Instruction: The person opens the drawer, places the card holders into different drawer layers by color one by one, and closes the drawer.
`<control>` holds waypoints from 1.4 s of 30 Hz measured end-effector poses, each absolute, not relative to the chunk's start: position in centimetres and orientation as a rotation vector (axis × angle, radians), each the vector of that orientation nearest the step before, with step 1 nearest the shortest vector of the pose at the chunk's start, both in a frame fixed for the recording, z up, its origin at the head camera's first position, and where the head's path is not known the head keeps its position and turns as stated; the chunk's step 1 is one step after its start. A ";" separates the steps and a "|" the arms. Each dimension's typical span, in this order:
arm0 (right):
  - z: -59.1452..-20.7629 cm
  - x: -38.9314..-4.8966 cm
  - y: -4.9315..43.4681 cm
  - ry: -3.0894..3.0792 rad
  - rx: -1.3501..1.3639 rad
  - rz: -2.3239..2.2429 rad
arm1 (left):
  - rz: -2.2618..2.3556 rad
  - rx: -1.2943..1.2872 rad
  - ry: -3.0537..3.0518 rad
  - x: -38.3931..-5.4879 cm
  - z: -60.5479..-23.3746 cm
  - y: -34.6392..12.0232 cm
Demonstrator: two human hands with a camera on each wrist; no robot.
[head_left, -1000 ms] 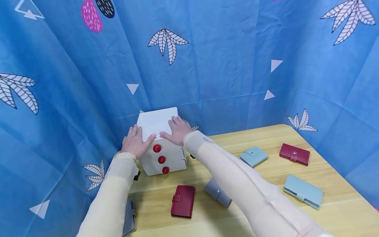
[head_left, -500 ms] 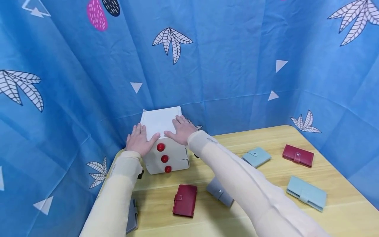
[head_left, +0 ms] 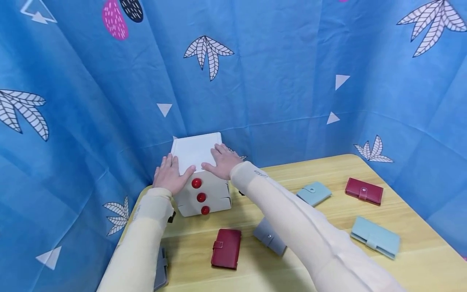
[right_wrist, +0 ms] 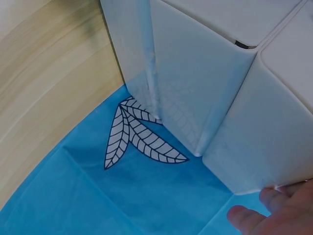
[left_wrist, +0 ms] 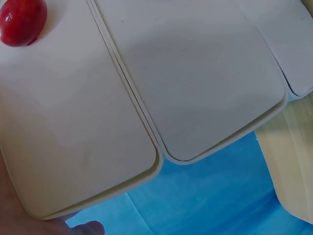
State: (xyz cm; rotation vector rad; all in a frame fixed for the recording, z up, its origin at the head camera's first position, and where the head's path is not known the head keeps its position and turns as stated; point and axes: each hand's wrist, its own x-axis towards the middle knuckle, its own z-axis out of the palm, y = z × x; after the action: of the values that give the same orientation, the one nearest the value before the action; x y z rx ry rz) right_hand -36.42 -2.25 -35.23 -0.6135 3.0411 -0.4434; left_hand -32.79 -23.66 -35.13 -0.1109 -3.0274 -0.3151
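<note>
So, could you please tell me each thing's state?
Left hand: spread, touching the box
Right hand: spread, touching the box
Drawers: look shut
Near red wallet: closed
Far red wallet: closed
Near blue wallet: closed
Far blue wallet: closed
Middle grey wallet: closed, partly hidden
Left grey wallet: mostly hidden, seems closed

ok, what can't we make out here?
Inside of white box: hidden by the box itself, all views.
Leftmost grey wallet: partly behind left sleeve, head view.
Other grey wallet: partly behind right sleeve, head view.
Lettering on that sleeve: too small, head view.
Most of right hand: cut off by edge, right wrist view.
</note>
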 end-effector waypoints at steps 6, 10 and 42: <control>-35.3 -36.3 -2.2 3.061 -0.590 -0.423 | -0.314 -0.133 -3.017 -32.6 -34.9 -23.6; -35.3 -36.2 -1.9 3.064 -0.600 -0.427 | -0.307 -0.136 -3.016 -32.5 -34.9 -23.4; -35.5 -35.3 2.8 3.087 -0.579 -0.452 | -0.309 -0.135 -3.009 -32.8 -35.5 -18.9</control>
State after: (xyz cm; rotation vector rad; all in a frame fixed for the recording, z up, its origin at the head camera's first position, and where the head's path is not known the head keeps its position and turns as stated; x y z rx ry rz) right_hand -35.32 2.77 -35.50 -0.5791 3.0865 -0.4520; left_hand -32.77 -18.92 -35.51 -0.1347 -3.0091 -0.3091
